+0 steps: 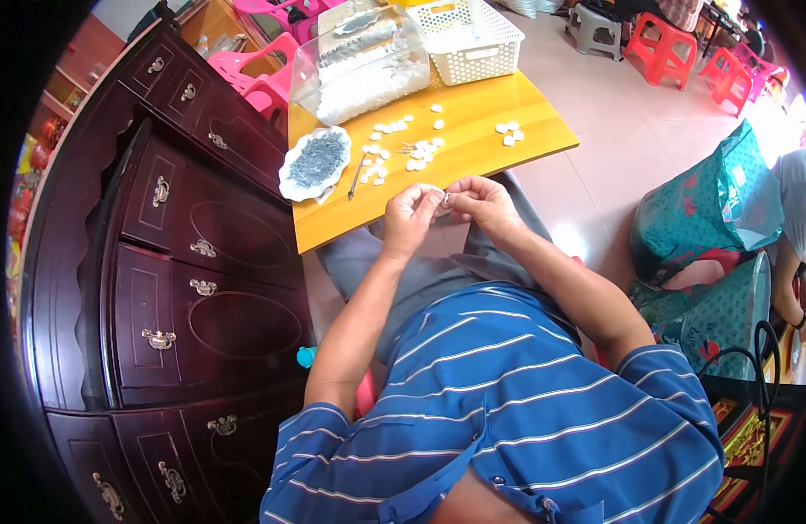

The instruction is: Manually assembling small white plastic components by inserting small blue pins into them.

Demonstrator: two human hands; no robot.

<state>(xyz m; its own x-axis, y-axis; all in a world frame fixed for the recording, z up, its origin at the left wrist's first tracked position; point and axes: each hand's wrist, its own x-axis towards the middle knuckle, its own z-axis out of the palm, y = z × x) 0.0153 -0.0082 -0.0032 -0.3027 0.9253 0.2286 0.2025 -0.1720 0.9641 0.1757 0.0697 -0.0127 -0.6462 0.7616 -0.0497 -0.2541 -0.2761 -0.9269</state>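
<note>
My left hand [409, 218] and my right hand [490, 207] meet just off the near edge of the yellow table [482, 98]. Thumb and forefinger of each are pinched together on a small whitish piece [445, 199], mostly covered by the fingertips. Beyond them, several small white rounded pieces [420, 155] lie in loose groups on the tabletop, with a separate cluster [509, 133] to the right. A scalloped white dish [289, 166] at the left holds a heap of small dark grey parts [320, 159]. Beside it rests a thin dark rod-like tool [358, 176].
A clear plastic bin [305, 72] full of white pieces and a white perforated basket [475, 59] stand at the table's far end. Dark wooden drawers [206, 271] line the left. Teal bags [704, 210] stand at right, near another person's arm [787, 279]. Red stools [661, 48] are farther back.
</note>
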